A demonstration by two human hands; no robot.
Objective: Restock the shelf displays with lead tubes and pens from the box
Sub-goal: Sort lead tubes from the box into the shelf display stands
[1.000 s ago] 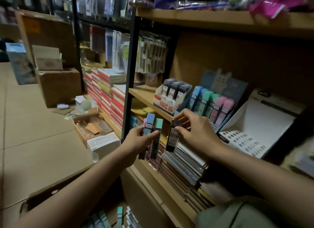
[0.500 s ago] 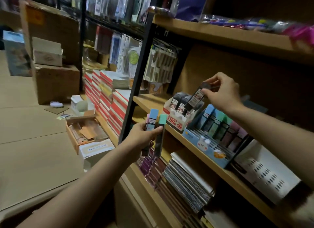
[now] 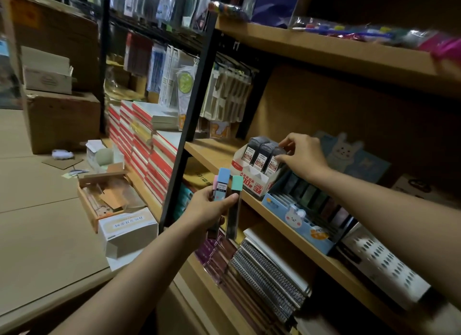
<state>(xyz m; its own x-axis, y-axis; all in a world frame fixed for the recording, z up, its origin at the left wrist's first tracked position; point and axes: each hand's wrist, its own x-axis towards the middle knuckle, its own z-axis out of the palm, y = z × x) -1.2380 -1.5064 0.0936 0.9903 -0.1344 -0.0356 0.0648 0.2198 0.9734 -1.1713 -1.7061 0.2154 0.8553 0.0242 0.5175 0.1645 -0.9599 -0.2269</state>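
Nearest, left hand [image 3: 212, 207] gripping three slim pastel-capped lead tubes [image 3: 225, 200] upright, just before the wooden middle shelf [image 3: 212, 150]. Beyond, right hand [image 3: 303, 157] pinching the rightmost dark lead tube [image 3: 274, 157] standing in the white-and-red cardboard display box [image 3: 249, 177]. Beside that, a blue bunny-printed display tray [image 3: 296, 217] holding dark tubes. Spiral notebooks [image 3: 272, 272] stacked on the shelf below.
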